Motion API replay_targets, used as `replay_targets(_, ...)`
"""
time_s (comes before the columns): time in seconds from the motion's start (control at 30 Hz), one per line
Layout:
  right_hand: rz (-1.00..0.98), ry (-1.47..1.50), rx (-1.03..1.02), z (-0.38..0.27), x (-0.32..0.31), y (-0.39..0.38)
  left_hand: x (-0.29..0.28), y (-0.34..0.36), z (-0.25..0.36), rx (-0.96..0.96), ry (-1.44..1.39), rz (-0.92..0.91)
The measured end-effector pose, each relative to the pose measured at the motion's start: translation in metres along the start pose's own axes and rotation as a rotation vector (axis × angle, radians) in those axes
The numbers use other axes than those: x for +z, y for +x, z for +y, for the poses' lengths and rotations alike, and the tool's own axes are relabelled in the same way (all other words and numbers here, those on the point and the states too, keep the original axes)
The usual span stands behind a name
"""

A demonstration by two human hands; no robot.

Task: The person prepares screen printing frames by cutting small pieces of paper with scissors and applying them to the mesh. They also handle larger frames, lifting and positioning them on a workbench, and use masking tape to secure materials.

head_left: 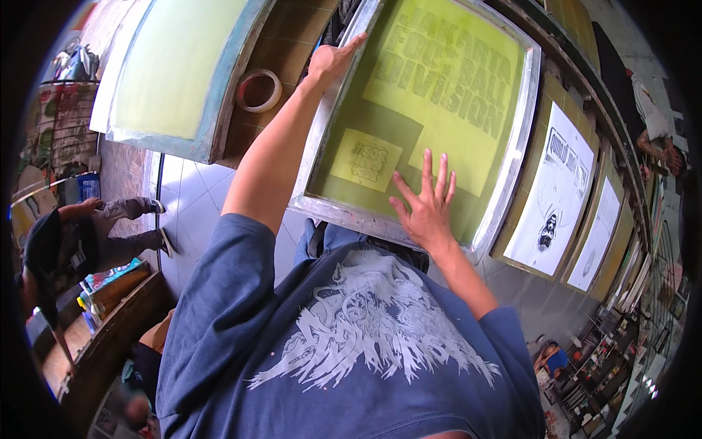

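Note:
In front of me a silk screen (446, 146) with yellow-green mesh in a metal frame lies tilted. Dark block lettering fills its upper part; a smaller square design is near its lower left. At the frame's left rail, my left hand (335, 61) grips the edge, one digit over the rail and the other fingers largely hidden. My right hand (430, 208) rests on the lower part of the mesh, open, fingers spread.
A second screen (179, 73) lies at left, with a roll of tape (259, 91) between the two. Printed white sheets (550, 192) lie on boards at right. One person (102, 234) is at far left, another (654, 124) at far right. Shelves (596, 366) stand lower right.

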State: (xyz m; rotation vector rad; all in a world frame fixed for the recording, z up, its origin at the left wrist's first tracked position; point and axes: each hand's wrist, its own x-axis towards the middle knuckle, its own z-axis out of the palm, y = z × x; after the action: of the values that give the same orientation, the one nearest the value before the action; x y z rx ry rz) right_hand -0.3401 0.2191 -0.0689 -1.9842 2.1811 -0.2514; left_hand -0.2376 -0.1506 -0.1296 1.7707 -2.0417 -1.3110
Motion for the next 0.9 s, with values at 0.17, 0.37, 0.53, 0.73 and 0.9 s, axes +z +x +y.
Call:
replay_targets(0.17, -0.034, 0.026, 0.033, -0.006, -0.006, 0.0, -0.007, -0.015, 0.007, 0.081, -0.154, -0.019)
replay_targets(0.37, -0.081, 0.08, -0.079, -0.04, -0.014, 0.022, -0.006, -0.009, 0.009, -0.074, -0.102, 0.031)
replay_targets(0.53, -0.087, 0.121, -0.312, -0.075, 0.011, 0.062, -0.004, -0.007, 0.007, -0.053, -0.116, 0.017)
replay_targets(0.73, -0.151, 0.121, -0.342, -0.093, 0.018, 0.071, -0.004, -0.005, 0.005, -0.093, -0.104, 0.071)
replay_targets(0.9, -0.174, 0.034, -0.309, -0.104, 0.011, 0.073, -0.007, -0.011, 0.009, -0.053, -0.078, 0.041)
